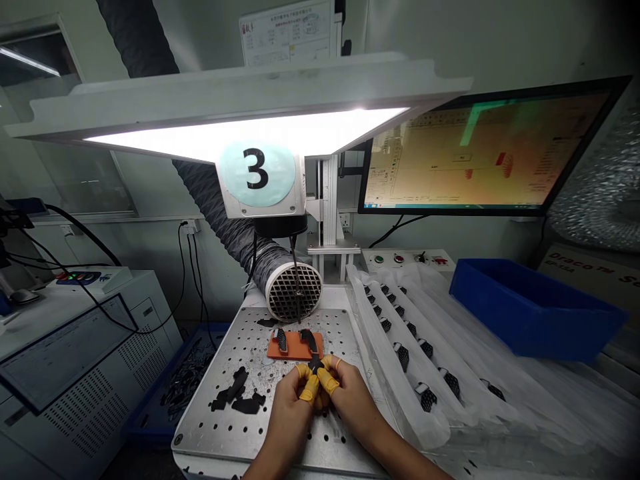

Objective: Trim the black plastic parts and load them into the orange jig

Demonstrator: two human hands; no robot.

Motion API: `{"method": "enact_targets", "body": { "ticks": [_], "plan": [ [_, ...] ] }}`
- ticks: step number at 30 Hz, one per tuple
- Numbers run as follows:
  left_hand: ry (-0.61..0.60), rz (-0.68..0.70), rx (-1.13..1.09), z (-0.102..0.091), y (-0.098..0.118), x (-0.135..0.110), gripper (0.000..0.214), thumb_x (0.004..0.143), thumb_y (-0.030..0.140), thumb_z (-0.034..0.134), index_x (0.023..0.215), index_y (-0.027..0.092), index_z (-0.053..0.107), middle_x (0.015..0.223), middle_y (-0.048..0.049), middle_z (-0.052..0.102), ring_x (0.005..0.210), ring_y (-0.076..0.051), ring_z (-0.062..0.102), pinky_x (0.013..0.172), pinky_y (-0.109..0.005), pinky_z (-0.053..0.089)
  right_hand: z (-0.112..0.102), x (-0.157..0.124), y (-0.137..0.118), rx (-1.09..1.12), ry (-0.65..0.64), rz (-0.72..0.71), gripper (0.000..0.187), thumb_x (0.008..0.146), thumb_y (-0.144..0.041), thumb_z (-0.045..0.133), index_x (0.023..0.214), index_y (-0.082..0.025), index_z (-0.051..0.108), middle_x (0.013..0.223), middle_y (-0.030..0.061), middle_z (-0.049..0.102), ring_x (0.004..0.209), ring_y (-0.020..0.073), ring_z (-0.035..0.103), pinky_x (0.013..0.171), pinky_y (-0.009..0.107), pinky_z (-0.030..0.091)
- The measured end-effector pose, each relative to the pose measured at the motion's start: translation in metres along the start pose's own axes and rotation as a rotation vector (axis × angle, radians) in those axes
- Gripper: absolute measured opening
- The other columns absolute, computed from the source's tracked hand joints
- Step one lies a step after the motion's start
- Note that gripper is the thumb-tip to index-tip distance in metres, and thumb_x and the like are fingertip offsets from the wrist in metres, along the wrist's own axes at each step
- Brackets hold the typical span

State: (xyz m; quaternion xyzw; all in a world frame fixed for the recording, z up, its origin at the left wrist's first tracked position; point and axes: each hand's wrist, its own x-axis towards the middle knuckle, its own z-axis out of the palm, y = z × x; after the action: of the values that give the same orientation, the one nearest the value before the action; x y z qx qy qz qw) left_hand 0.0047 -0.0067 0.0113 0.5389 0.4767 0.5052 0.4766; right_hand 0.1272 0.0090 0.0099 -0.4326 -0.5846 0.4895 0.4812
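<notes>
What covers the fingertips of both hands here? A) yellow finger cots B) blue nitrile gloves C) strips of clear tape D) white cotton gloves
A: yellow finger cots sit on the fingertips of the left hand and right hand, which pinch a small black part.

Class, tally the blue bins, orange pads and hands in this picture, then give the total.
Blue bins: 2
Orange pads: 1
Hands: 2
Total: 5
</notes>
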Motion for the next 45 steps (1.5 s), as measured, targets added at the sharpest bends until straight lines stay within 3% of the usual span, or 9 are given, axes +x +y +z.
{"method": "enact_targets", "body": {
  "ticks": [35,45],
  "plan": [
    [-0.024,-0.002,-0.056,-0.0003,-0.0005,0.0014,0.008,0.071,0.018,0.053,0.064,0.017,0.053,0.055,0.0049,0.047,0.051,-0.009,0.04,0.046,-0.019,0.029,0.0005,-0.001,-0.0005,-0.019,0.024,-0.001,0.018,0.079,-0.034,0.054,0.073,-0.018,0.052,0.062,0.0002,0.054,0.054,0.0149,0.051,0.048,0.025,0.041],
    [-0.069,-0.018,-0.181,-0.0004,-0.0057,0.001,0.007,0.07,0.014,0.05,0.071,0.015,0.057,0.056,0.0051,0.051,0.046,-0.006,0.037,0.043,-0.018,0.028,0.0017,0.0004,0.0025,0.221,-0.034,0.035,0.022,0.079,-0.04,0.056,0.073,-0.02,0.049,0.057,-0.0025,0.052,0.048,0.0129,0.048,0.047,0.025,0.039]
  ]
}}
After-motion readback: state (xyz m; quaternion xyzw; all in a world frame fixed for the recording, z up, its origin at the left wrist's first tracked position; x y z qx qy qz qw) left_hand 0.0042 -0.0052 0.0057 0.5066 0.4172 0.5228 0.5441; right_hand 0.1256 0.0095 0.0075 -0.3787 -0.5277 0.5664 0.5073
